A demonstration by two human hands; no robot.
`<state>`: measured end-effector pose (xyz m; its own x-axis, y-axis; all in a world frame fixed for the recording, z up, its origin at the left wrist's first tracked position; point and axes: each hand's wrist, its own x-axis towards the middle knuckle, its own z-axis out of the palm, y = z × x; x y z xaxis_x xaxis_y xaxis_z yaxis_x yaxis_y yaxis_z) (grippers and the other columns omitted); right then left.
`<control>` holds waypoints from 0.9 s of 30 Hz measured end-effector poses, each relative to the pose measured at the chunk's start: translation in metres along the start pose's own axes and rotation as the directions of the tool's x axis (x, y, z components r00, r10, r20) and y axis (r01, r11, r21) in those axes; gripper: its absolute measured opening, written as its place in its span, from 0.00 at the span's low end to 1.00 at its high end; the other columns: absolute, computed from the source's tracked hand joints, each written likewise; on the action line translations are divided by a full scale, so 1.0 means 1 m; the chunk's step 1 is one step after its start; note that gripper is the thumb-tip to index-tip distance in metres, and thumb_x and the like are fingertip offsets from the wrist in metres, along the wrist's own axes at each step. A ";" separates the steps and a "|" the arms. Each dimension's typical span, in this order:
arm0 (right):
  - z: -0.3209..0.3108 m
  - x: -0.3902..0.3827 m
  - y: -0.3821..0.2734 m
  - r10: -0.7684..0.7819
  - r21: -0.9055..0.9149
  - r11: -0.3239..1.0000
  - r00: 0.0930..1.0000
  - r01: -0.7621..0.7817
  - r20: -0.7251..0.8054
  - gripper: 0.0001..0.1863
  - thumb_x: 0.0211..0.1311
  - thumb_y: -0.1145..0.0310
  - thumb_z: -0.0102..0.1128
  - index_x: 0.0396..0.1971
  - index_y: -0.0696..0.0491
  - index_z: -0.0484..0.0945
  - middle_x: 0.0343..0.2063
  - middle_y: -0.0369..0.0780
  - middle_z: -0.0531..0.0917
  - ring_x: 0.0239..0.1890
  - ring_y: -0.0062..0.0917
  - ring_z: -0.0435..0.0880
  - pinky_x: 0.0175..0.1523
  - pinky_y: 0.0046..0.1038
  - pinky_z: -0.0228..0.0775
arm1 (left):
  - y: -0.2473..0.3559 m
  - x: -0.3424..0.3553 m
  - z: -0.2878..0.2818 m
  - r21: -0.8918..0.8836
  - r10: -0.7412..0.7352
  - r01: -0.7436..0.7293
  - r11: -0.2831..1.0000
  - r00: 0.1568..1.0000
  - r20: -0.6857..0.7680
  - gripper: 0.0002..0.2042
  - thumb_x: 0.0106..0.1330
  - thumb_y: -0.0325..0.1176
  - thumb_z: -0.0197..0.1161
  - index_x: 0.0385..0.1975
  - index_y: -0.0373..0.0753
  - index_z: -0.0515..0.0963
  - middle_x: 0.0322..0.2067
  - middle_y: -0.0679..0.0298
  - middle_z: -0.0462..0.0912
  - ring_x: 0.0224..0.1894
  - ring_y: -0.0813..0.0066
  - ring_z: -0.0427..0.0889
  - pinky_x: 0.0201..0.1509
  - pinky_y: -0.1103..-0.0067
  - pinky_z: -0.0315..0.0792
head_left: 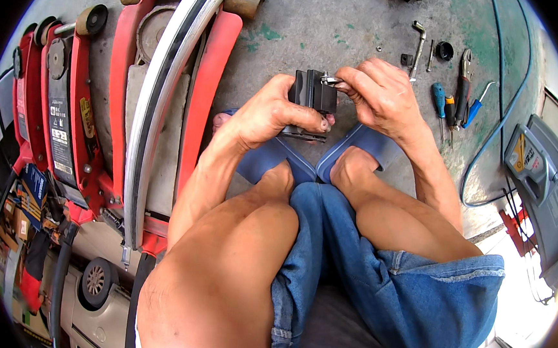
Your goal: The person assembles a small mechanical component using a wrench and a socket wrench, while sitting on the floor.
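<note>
My left hand (269, 112) is wrapped round a black block-shaped part (314, 91), its thumb lying along the near side. A flat dark edge (304, 134) shows just below that thumb; whether it belongs to the same part I cannot tell. At the part's upper right corner, my right hand (381, 94) is closed in a pinch on a small silvery metal piece (329, 79). The fingers hide most of that piece, so its kind is unclear. Both hands are held above my blue sandals (273, 161).
On the concrete floor at right lie an L-shaped socket wrench (418, 51), a black round cap (444, 51), a blue-handled screwdriver (438, 98), pliers (463, 83) and a blue-handled hook tool (477, 109). A blue hose (499, 102) curves past them. Red floor jacks (123, 66) stand at left.
</note>
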<state>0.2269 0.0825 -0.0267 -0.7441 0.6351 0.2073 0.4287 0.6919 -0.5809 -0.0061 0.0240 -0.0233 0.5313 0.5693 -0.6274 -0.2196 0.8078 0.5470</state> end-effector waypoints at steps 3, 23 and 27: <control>-0.010 0.001 0.004 0.035 -0.036 0.999 0.999 -0.034 0.031 0.15 0.49 0.74 0.69 0.40 0.49 0.82 0.25 0.37 0.77 0.27 0.33 0.81 0.32 0.34 0.75 | 0.002 0.000 0.006 0.098 0.073 -0.065 0.993 0.994 -0.081 0.23 0.50 0.27 0.73 0.49 0.31 0.82 0.37 0.61 0.88 0.39 0.75 0.85 0.46 0.78 0.79; -0.038 0.031 -0.045 0.229 -0.575 0.815 0.952 -0.073 0.203 0.19 0.51 0.68 0.64 0.46 0.53 0.85 0.28 0.37 0.81 0.31 0.30 0.85 0.31 0.31 0.81 | 0.032 -0.002 0.033 0.791 0.282 0.238 0.564 0.845 -0.454 0.21 0.51 0.38 0.71 0.40 0.27 0.81 0.33 0.40 0.87 0.42 0.41 0.88 0.48 0.59 0.80; -0.034 0.032 -0.049 0.225 -0.580 0.813 0.950 -0.059 0.218 0.19 0.51 0.68 0.64 0.45 0.54 0.85 0.28 0.37 0.81 0.31 0.30 0.86 0.31 0.31 0.82 | 0.034 -0.002 0.033 0.798 0.302 0.191 0.572 0.855 -0.421 0.19 0.53 0.36 0.67 0.39 0.26 0.81 0.33 0.37 0.86 0.42 0.38 0.87 0.52 0.55 0.80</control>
<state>0.1999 0.0801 0.0353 -0.7221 0.6838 -0.1050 0.6895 0.7238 -0.0279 0.0124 0.0455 0.0152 0.0433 0.7950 -0.6050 0.6288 0.4489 0.6349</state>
